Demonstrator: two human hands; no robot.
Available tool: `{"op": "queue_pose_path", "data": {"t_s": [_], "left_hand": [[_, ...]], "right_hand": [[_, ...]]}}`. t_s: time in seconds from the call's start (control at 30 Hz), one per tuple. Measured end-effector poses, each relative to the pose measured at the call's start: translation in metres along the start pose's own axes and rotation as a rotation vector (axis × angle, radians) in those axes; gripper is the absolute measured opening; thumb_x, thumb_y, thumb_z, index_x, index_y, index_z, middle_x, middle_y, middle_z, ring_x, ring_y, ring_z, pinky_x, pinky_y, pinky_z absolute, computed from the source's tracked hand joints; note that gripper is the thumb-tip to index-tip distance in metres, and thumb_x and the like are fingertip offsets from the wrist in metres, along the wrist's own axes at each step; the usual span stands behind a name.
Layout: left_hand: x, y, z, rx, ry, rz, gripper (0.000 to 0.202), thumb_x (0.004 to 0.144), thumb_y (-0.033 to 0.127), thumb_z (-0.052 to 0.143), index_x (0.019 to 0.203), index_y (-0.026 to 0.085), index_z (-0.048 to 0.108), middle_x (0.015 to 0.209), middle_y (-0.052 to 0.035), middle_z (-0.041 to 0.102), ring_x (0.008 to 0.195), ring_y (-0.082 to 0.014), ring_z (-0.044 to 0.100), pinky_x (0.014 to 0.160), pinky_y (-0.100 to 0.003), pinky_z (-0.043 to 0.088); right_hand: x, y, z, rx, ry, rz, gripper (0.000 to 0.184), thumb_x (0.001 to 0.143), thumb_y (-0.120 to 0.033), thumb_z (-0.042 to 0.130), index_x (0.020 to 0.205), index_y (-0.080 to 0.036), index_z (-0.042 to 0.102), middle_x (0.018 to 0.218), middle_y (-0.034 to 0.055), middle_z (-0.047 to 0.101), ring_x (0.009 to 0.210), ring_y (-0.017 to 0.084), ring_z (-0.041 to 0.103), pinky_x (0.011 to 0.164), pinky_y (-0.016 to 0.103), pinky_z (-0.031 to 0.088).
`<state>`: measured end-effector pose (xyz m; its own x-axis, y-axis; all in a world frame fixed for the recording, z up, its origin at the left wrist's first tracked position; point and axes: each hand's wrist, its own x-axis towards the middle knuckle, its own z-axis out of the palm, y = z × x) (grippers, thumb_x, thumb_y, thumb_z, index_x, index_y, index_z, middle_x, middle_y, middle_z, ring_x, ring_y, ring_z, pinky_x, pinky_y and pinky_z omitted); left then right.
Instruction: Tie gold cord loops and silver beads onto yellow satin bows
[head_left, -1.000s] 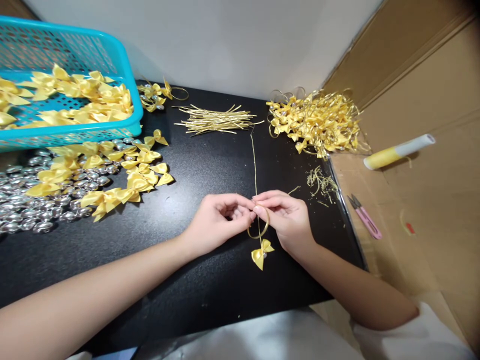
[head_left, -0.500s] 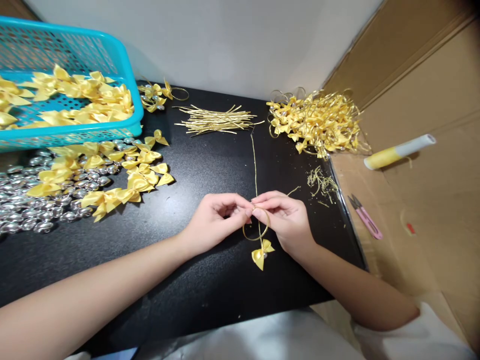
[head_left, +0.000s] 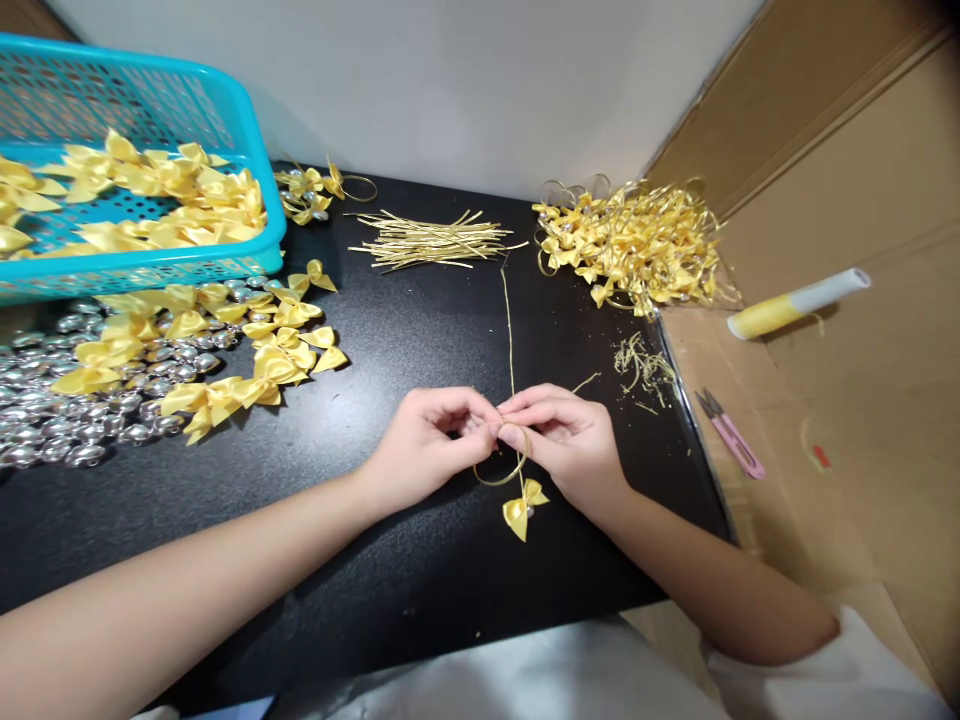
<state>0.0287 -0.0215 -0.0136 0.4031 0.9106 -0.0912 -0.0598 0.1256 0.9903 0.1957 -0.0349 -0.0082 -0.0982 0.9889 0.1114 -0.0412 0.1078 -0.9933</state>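
Observation:
My left hand [head_left: 435,440] and my right hand [head_left: 566,440] meet over the black table, fingertips pinched together on a loop of gold cord [head_left: 501,483]. The loop hangs below the fingers; the exact spot where it is gripped is hidden by them. Under my hands a thin gold string [head_left: 510,335] runs along the table toward me. At its near end lies a yellow ribbon bow [head_left: 517,517] with a small silvery bead at its middle.
At left, a turquoise basket [head_left: 262,190] holds yellow bows, with silver beads [head_left: 82,425] and more bows before it. Gold cord strips [head_left: 435,240] lie at the back. Finished-looking bow loops [head_left: 637,245] are heaped right, near thread scraps [head_left: 641,365], pink-handled snips [head_left: 731,435] and a tube [head_left: 799,303].
The cord loop has swung slightly left and lower, and my right fingertips have shifted a little left. The bow and string have stayed in place.

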Motion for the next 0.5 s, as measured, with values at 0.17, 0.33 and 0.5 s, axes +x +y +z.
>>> {"op": "queue_pose_path", "data": {"t_s": [0.17, 0.33, 0.5], "left_hand": [[-0.001, 0.003, 0.002, 0.021, 0.058, -0.014, 0.004, 0.068, 0.014, 0.064, 0.065, 0.012, 0.064, 0.056, 0.0017, 0.057, 0.051, -0.0068, 0.046, 0.049, -0.018, 0.038], [-0.002, 0.003, 0.004, 0.072, 0.062, -0.024, 0.003, 0.067, 0.014, 0.062, 0.065, 0.012, 0.064, 0.056, 0.0013, 0.059, 0.05, -0.007, 0.047, 0.049, -0.018, 0.038], [-0.001, 0.006, 0.005, 0.148, 0.057, -0.009, 0.006, 0.067, 0.014, 0.061, 0.063, 0.012, 0.064, 0.055, 0.0019, 0.057, 0.051, -0.0066, 0.046, 0.051, -0.018, 0.038]], "right_hand": [[-0.003, -0.004, -0.002, -0.287, 0.039, -0.222, 0.018, 0.069, -0.017, 0.076, 0.078, -0.022, 0.06, 0.084, 0.0033, 0.063, 0.08, 0.016, 0.062, 0.072, 0.033, 0.053], [0.0, -0.011, -0.011, -0.686, -0.058, -0.495, 0.014, 0.08, -0.017, 0.061, 0.073, -0.022, 0.05, 0.068, 0.0007, 0.055, 0.068, 0.016, 0.051, 0.066, 0.033, 0.043], [0.003, -0.014, -0.018, -0.831, -0.185, -0.446, 0.021, 0.089, -0.018, 0.049, 0.068, -0.02, 0.052, 0.065, 0.0011, 0.06, 0.067, 0.015, 0.051, 0.07, 0.036, 0.038]]}}
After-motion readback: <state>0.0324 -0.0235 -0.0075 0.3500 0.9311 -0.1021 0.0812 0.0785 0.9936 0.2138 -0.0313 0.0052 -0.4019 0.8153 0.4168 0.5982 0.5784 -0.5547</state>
